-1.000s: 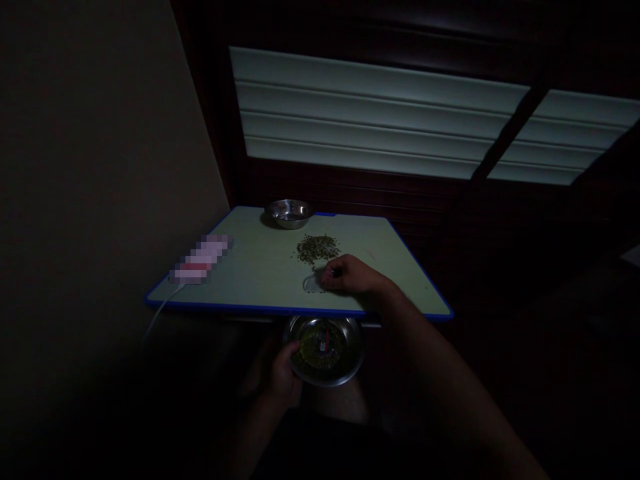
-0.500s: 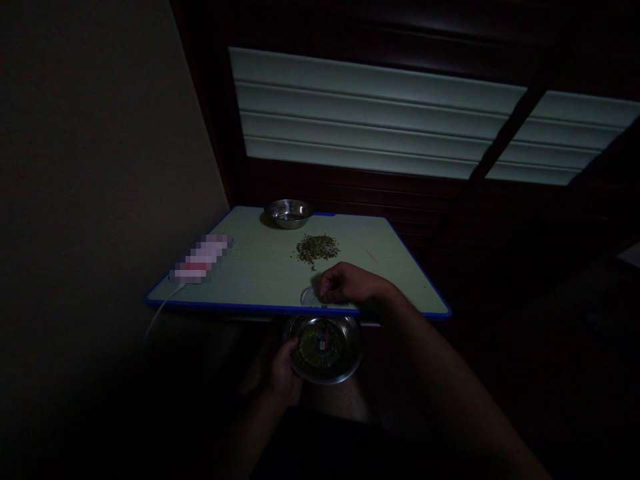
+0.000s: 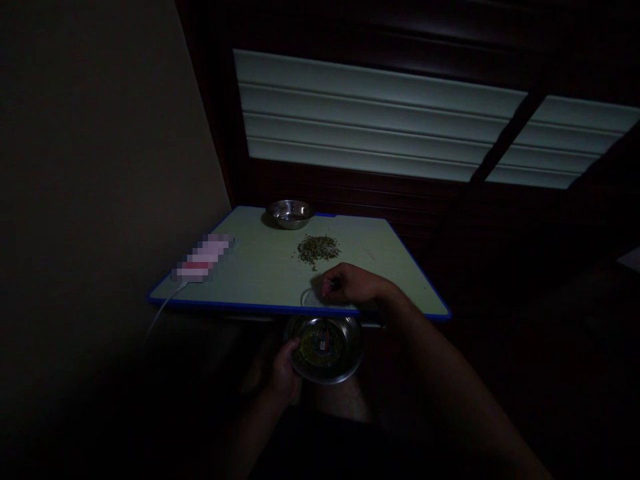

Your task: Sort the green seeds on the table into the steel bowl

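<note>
Below the table's front edge, my left hand (image 3: 286, 373) grips the left rim of a steel bowl (image 3: 345, 375). Inside the bowl lies a mass of small green grains (image 3: 311, 341), with a dark and red label (image 3: 324, 339) showing among them. My right hand (image 3: 345, 283) is over the near part of the tabletop, fingers curled together; whatever they pinch is too small and dark to make out. Beside its fingertips is a clear round dish or lid (image 3: 310, 298), partly hidden by the hand. Farther back sits a loose pile of small greenish-brown grains (image 3: 318, 249).
A second steel bowl (image 3: 290, 215) stands at the back left of the blue-edged table (image 3: 260, 267). At the left lies a blurred-out pink object (image 3: 203, 259) with a white cable (image 3: 163, 308). Behind the table is a dark wooden panel with pale slats (image 3: 370, 120). Lighting is dim.
My right hand has barely shifted, its fingers slightly higher. A few dark specks near the clear dish at the front edge no longer show. The left hand and bowl stay in place.
</note>
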The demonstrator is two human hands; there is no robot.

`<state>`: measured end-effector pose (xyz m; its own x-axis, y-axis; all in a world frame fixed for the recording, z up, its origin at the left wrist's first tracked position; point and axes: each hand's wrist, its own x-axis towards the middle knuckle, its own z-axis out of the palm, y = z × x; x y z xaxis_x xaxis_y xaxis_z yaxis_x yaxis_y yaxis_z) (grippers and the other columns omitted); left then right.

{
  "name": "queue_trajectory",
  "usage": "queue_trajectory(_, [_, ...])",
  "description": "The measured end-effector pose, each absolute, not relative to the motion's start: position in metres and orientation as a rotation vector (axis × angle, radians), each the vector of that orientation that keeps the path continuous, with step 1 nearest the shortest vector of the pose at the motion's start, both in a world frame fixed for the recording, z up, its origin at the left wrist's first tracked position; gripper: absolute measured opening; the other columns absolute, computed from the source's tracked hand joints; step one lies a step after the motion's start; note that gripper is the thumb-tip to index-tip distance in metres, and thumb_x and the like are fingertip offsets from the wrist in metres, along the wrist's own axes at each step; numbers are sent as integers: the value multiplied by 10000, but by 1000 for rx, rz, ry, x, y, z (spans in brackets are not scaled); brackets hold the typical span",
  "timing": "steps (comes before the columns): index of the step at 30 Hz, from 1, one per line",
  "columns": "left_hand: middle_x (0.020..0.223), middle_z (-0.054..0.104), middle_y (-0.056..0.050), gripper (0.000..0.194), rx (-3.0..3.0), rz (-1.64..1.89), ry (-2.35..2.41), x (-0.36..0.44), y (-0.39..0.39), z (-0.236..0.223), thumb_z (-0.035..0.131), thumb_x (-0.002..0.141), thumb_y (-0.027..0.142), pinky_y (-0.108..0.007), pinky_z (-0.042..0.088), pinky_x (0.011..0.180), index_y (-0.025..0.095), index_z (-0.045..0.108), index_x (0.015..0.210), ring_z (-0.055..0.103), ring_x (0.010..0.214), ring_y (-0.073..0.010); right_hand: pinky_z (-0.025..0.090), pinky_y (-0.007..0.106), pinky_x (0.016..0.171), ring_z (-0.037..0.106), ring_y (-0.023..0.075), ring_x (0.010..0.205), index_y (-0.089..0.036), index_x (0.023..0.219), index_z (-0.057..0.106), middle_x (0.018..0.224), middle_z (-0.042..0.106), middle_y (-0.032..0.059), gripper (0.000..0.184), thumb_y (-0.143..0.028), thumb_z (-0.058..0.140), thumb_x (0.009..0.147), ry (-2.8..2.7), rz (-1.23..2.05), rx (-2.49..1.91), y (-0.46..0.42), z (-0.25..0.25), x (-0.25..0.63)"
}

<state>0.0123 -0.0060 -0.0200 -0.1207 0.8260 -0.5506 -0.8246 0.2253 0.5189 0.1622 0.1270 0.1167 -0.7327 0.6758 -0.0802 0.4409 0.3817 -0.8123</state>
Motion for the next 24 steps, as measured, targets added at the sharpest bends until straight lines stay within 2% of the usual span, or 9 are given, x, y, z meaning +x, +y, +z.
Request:
queue_trajectory(4, [750, 781, -95, 168, -1, 1382, 947, 12, -6, -18, 611, 726, 211, -412, 579, 870, 137, 746, 792, 746, 871, -291, 377, 228, 543, 489, 97, 552, -164, 666, 593, 598, 577, -24, 90, -229, 648, 640, -2077, 1221, -1082, 148, 110, 153])
queue_trajectory(11, [786, 785, -105, 167, 18, 1410, 937, 10, -6, -21, 632, 715, 189, -415, 565, 907, 126, 745, 819, 735, 942, -305, 408, 250, 638, 517, 126, 648, -172, 655, 599, 648, 598, -7, 52, -216, 591, 627, -1759, 773, -1136, 172, 83, 149])
queue_trajectory(16, [775, 777, -102, 165, -14, 1422, 927, 11, -6, -23, 613, 723, 181, -427, 558, 926, 140, 745, 813, 720, 997, -321, 432, 262, 677, 565, 142, 678, -157, 676, 646, 680, 640, 8, 128, -226, 558, 613, -1735, 740, -1136, 171, 77, 151])
queue_trajectory(24, [764, 778, -110, 156, -13, 1439, 919, 11, -6, -17, 616, 711, 152, -410, 569, 901, 119, 745, 792, 730, 966, -314, 434, 260, 658, 563, 143, 655, -162, 672, 657, 660, 650, 4, 120, -228, 574, 617, -1766, 717, -1170, 173, 76, 153])
